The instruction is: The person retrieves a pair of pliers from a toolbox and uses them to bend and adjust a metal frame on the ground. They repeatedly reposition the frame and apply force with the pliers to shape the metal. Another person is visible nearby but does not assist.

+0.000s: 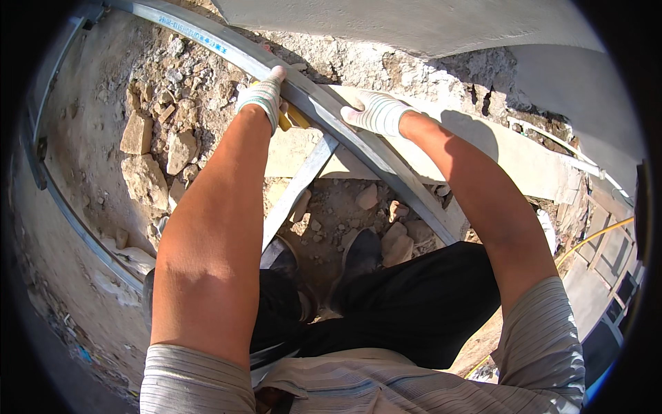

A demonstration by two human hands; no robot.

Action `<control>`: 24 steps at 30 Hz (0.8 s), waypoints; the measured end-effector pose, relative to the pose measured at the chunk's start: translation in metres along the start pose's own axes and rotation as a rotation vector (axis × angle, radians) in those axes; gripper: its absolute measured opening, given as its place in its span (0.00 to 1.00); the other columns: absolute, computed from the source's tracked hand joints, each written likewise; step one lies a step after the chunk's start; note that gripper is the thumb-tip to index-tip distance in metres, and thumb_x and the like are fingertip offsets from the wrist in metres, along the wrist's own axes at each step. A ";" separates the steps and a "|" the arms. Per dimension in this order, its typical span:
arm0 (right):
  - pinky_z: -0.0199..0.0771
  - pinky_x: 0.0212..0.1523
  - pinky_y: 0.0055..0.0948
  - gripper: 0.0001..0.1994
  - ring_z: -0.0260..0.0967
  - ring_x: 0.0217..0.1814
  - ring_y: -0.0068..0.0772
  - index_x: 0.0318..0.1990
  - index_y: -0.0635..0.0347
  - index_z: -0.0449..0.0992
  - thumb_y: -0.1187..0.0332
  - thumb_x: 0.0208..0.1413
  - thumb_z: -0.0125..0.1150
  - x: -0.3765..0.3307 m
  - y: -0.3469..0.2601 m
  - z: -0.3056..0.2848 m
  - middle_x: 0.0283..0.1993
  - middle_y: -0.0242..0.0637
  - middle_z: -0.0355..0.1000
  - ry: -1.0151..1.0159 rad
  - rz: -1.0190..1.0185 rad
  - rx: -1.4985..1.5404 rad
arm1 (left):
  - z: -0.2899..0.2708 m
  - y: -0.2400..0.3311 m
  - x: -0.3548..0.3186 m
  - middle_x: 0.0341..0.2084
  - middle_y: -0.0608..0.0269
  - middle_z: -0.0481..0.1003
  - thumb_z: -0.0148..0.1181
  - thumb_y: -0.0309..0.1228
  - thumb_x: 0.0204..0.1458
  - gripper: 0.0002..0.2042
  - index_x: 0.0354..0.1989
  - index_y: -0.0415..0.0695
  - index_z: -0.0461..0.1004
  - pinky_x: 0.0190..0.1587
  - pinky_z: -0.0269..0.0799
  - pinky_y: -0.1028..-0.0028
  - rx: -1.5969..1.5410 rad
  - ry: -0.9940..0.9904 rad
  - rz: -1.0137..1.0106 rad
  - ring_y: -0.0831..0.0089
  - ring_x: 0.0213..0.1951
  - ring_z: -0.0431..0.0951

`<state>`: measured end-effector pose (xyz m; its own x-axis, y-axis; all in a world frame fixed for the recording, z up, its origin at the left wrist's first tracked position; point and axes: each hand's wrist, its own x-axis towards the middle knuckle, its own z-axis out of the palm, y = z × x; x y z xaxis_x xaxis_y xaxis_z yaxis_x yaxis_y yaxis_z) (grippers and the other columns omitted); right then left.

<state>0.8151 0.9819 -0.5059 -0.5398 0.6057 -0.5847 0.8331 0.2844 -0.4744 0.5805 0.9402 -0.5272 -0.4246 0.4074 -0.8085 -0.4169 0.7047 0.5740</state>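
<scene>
A long silvery metal channel (314, 110) runs diagonally from the far left down toward my knees. My left hand (262, 96), in a white striped glove, is closed at its near edge, with the thumb laid along the metal. Two yellow handles (298, 117) of a tool stick out beneath that hand; the rest of the tool is hidden. Farther right, my right hand (378, 112), gloved alike, grips the channel's far side, thumb toward me; its fingertips are partly hidden. A shorter metal strip (301, 186) meets the channel from below at an angle.
Pale stone slabs (496, 162) lie beyond the channel. Broken rocks (145, 165) and rubble cover the ground at left. My dark shoes (362, 252) stand among stones. A grey wall (427, 24) rises at the far side. A yellow hose (593, 238) and wooden frame (607, 259) are at right.
</scene>
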 end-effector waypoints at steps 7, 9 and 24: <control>0.69 0.55 0.43 0.31 0.70 0.54 0.59 0.52 0.65 0.75 0.44 0.63 0.42 -0.001 -0.007 -0.002 0.50 0.54 0.75 -0.145 0.016 -0.190 | -0.004 -0.004 0.007 0.17 0.68 0.64 0.70 0.48 0.50 0.19 0.32 0.44 0.73 0.19 0.66 0.72 -0.002 -0.017 -0.005 0.74 0.17 0.63; 0.69 0.55 0.43 0.29 0.71 0.53 0.58 0.52 0.63 0.75 0.45 0.64 0.42 0.000 -0.004 -0.003 0.49 0.54 0.75 -0.111 0.055 -0.162 | -0.001 -0.003 0.005 0.16 0.67 0.63 0.69 0.48 0.50 0.19 0.30 0.44 0.72 0.18 0.65 0.71 -0.014 -0.025 0.016 0.73 0.16 0.63; 0.69 0.53 0.46 0.29 0.72 0.49 0.59 0.54 0.65 0.73 0.46 0.63 0.41 0.013 0.007 0.009 0.47 0.56 0.75 -0.179 0.079 -0.197 | 0.000 0.000 0.003 0.32 0.62 0.73 0.66 0.46 0.53 0.20 0.45 0.43 0.74 0.24 0.72 0.71 0.019 -0.022 -0.052 0.71 0.25 0.70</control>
<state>0.8132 0.9852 -0.5225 -0.4707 0.4955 -0.7300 0.8713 0.3915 -0.2960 0.5795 0.9417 -0.5291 -0.3848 0.3829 -0.8399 -0.4227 0.7358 0.5291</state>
